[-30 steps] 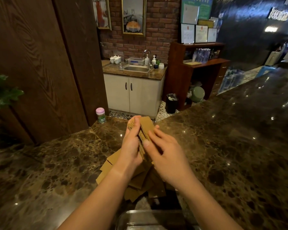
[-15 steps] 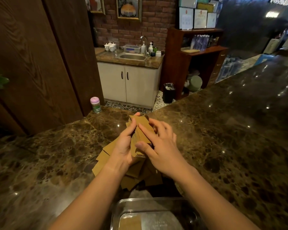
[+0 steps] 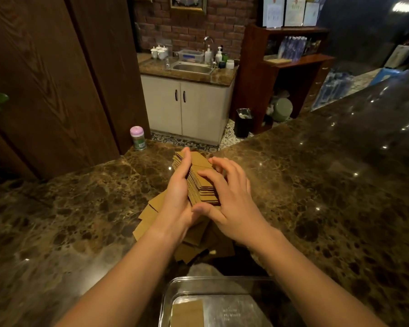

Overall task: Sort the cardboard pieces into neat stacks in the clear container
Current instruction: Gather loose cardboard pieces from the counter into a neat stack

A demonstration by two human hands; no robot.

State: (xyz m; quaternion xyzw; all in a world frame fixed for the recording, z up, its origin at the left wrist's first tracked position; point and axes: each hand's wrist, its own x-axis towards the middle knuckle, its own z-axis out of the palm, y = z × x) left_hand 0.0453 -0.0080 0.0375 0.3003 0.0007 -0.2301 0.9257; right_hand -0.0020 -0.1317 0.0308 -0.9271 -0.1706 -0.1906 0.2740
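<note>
A thick stack of brown cardboard pieces [image 3: 201, 182] is held above the marble counter between both hands. My left hand [image 3: 177, 197] grips its left side, thumb up along the far edge. My right hand [image 3: 232, 201] holds the right side, fingers curled over the top and thumb under the near end. Beneath the hands lies a loose pile of cardboard pieces [image 3: 149, 220] on the counter. The clear container [image 3: 168, 300] sits at the near edge, with one cardboard piece [image 3: 187, 313] lying flat in its left part.
The dark marble counter [image 3: 316, 208] stretches wide to the left and right. A small jar with a pink lid [image 3: 138, 137] stands at the counter's far edge by the wooden wall. A sink cabinet and shelves stand beyond.
The view has tilted down, bringing the clear container into sight. Both hands keep holding the stack, now laid flatter, with the right fingers spread over its top.
</note>
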